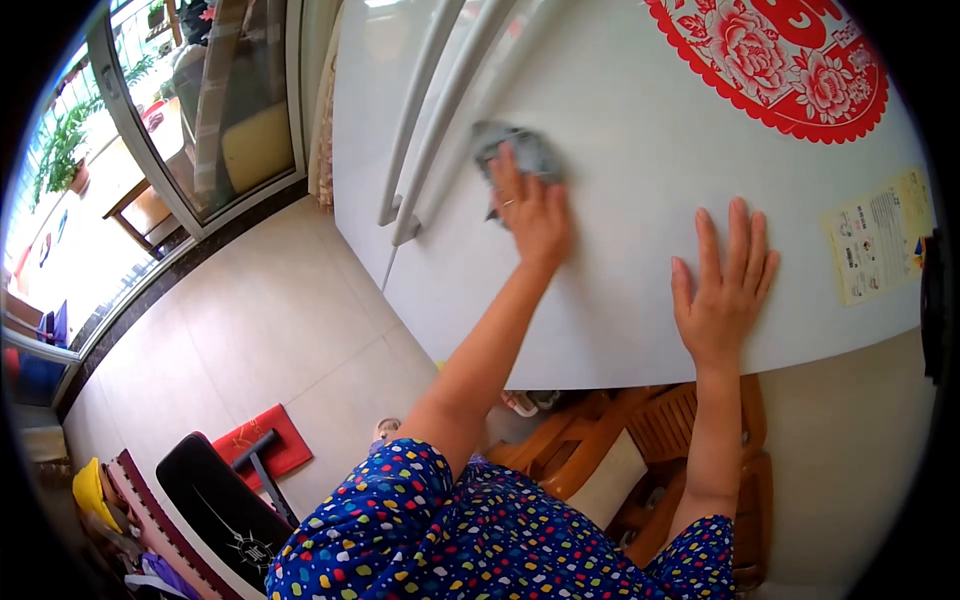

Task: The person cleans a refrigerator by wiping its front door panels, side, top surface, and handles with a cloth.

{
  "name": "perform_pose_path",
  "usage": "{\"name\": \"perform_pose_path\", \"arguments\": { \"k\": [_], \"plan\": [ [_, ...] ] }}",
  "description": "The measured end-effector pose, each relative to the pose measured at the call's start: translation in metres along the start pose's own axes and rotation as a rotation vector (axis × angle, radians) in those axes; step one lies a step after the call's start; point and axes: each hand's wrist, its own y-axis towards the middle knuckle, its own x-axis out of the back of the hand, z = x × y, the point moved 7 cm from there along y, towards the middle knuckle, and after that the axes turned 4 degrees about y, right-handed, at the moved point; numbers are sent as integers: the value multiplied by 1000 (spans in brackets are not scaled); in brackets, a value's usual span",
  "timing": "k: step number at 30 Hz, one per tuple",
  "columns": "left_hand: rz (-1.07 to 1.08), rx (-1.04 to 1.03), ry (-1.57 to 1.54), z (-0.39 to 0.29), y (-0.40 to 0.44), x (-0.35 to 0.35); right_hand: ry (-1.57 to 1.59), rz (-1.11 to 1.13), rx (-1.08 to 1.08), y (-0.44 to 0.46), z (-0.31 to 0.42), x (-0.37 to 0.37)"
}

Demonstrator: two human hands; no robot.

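My left hand, with a ring on one finger, presses a crumpled grey cloth against the white refrigerator door. The hand and cloth are slightly blurred. Two long white handles run along the door just left of the cloth. Farther right, my right hand lies flat on the same door, fingers spread, holding nothing. A yellowish label is stuck to the door beyond it, and a red paper-cut decoration with flowers is above.
Wooden furniture stands below the door, close to my right forearm. On the tiled floor are a red mat and a black padded board. A glass sliding door opens onto a balcony with plants.
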Motion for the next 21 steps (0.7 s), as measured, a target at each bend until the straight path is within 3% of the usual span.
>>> {"name": "perform_pose_path", "arguments": {
  "k": [2, 5, 7, 8, 10, 12, 14, 17, 20, 21],
  "plan": [
    [6, 294, -60, 63, -25, 2, -27, 9, 15, 2, 3, -3],
    [-106, 482, -153, 138, -72, 2, -59, 11, 52, 2, 4, -5],
    [-95, 883, -246, 164, -95, 10, -63, 6, 69, 1, 5, -3],
    [-104, 885, -246, 164, -92, 7, -73, 6, 62, 0, 3, -4],
    [26, 657, -138, 136, -64, 2, -72, 7, 58, -1, 3, -5],
    [37, 258, -79, 92, -26, 7, -78, -2, 59, 0, 3, -1],
    [-34, 155, -59, 92, -6, 13, -85, 1, 71, 1, 6, 4],
    [-60, 198, -65, 133, -3, 10, -106, 1, 76, 5, 6, 0],
    [-95, 506, -62, 199, -18, 11, -119, 38, 67, 4, 8, 4],
    [-87, 514, -66, 208, -29, 7, -118, 46, 64, 4, 7, 3]
  ]
}}
